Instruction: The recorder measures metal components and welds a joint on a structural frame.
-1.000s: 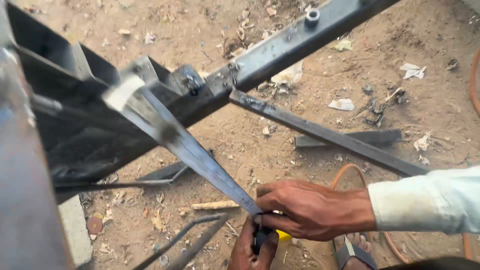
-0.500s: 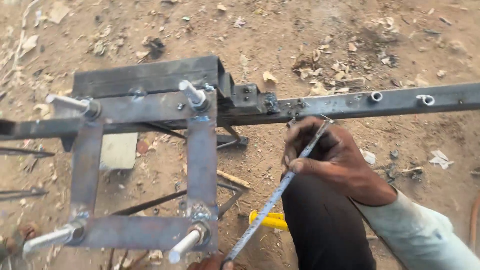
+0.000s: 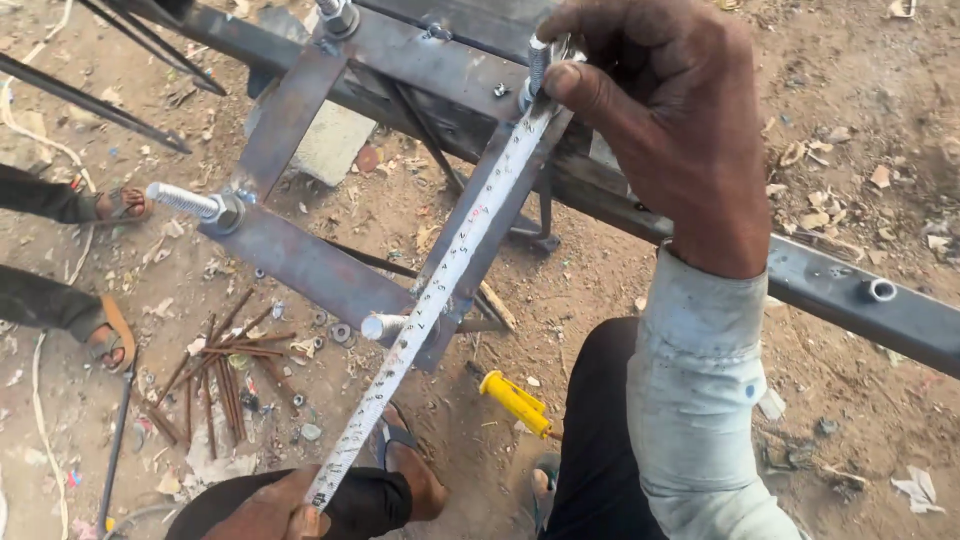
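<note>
Dirt ground, littered with scrap. Near: left hand (image 3: 270, 512) pinches the low end of tape measure (image 3: 440, 290). Tape runs diagonally up along steel frame (image 3: 300, 262). Far: right hand (image 3: 670, 120), fingers curled, thumb pressing tape's top end beside a threaded bolt (image 3: 538, 62).

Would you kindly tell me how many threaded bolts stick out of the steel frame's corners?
4: left corner bolt, near corner bolt, top bolt, and one bolt partly hidden behind the right hand.
</note>
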